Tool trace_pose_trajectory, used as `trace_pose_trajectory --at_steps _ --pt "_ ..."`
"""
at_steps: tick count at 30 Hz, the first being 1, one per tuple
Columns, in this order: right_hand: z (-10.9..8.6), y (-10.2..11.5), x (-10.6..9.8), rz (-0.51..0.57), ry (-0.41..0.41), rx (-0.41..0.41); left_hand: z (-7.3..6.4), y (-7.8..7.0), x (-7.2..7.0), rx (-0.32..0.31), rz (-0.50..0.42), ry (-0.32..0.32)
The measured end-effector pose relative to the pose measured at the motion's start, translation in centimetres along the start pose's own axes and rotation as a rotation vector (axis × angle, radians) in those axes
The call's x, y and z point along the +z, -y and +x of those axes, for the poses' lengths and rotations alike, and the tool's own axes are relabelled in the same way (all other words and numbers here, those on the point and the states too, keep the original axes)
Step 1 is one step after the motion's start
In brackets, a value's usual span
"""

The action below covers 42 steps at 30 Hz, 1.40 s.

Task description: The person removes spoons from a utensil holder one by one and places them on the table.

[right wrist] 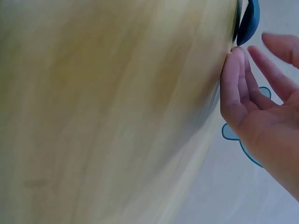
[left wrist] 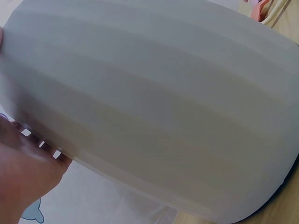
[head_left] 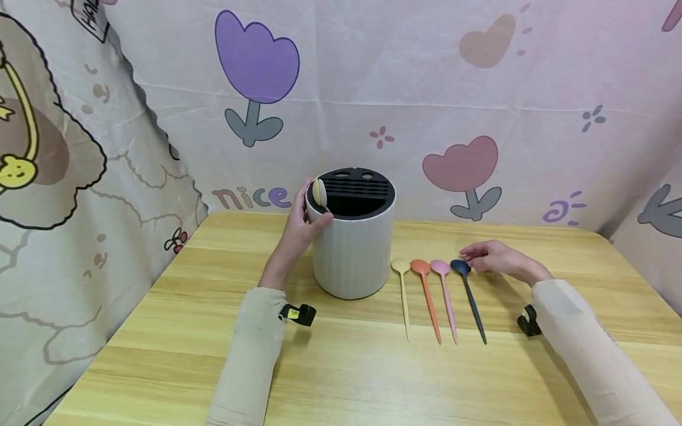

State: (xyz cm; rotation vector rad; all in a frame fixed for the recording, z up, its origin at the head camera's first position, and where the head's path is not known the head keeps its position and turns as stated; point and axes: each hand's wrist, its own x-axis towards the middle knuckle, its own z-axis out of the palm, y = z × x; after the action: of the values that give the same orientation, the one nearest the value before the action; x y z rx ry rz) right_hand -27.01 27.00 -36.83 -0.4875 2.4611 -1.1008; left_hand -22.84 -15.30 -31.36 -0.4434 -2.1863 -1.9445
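A white ribbed utensil holder (head_left: 351, 254) with a black slotted top stands upright on the table. My left hand (head_left: 301, 222) grips it at the upper left, thumb over the front near the rim and fingers behind; the left wrist view shows its ribbed side (left wrist: 159, 112) close up. A yellow and whitish rounded piece (head_left: 319, 193) sticks up at the left of the black top. On the right, my right hand (head_left: 498, 258) is beside the bowl of a dark blue spoon (head_left: 471, 296), fingers loosely bent. In the right wrist view, its fingertips (right wrist: 238, 53) are right at the blue bowl (right wrist: 249, 23).
Left of the blue spoon lie a pink spoon (head_left: 446, 296), an orange spoon (head_left: 428, 296) and a yellow spoon (head_left: 404, 296), bowls away from me. The wooden table (head_left: 373, 378) ends at a printed cloth (head_left: 346, 71) hanging behind.
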Motion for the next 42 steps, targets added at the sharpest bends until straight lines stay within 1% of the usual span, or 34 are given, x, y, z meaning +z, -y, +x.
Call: trace_pose_trajectory --at_steps 3,9,12,16,21,25,32,36,39,42 --pt "0.1 0.3 0.1 0.013 -0.035 0.0 0.0 0.0 -0.1 0.006 0.003 -0.003" --pt "0.6 1.3 0.7 -0.012 -0.223 -0.017 0.1 0.2 -0.1 0.017 0.007 -0.002" --pt "0.9 2.1 0.9 -0.008 -0.268 -0.036 0.1 0.2 -0.1 0.013 0.012 0.0" --pt "1.0 3.7 0.9 -0.01 -0.267 -0.051 0.1 0.1 0.1 0.005 0.007 -0.002" --pt "1.0 6.7 1.3 -0.016 -0.259 -0.08 0.1 0.0 0.0 0.0 0.006 -0.003" --pt "0.7 9.7 1.8 -0.03 -0.267 -0.127 0.1 0.1 0.0 0.005 0.001 -0.005" --pt "0.0 14.5 2.8 -0.052 -0.265 -0.254 0.1 0.2 0.1 0.009 0.008 -0.01" --pt "0.0 16.6 3.1 -0.02 -0.262 -0.301 0.0 0.2 0.0 -0.001 0.012 -0.013" --pt "-0.1 18.0 3.3 0.009 -0.261 -0.326 0.0 0.2 0.1 0.004 0.01 -0.011" --pt "-0.3 19.3 3.4 0.036 -0.281 -0.346 0.0 0.1 0.1 0.013 0.0 -0.008"
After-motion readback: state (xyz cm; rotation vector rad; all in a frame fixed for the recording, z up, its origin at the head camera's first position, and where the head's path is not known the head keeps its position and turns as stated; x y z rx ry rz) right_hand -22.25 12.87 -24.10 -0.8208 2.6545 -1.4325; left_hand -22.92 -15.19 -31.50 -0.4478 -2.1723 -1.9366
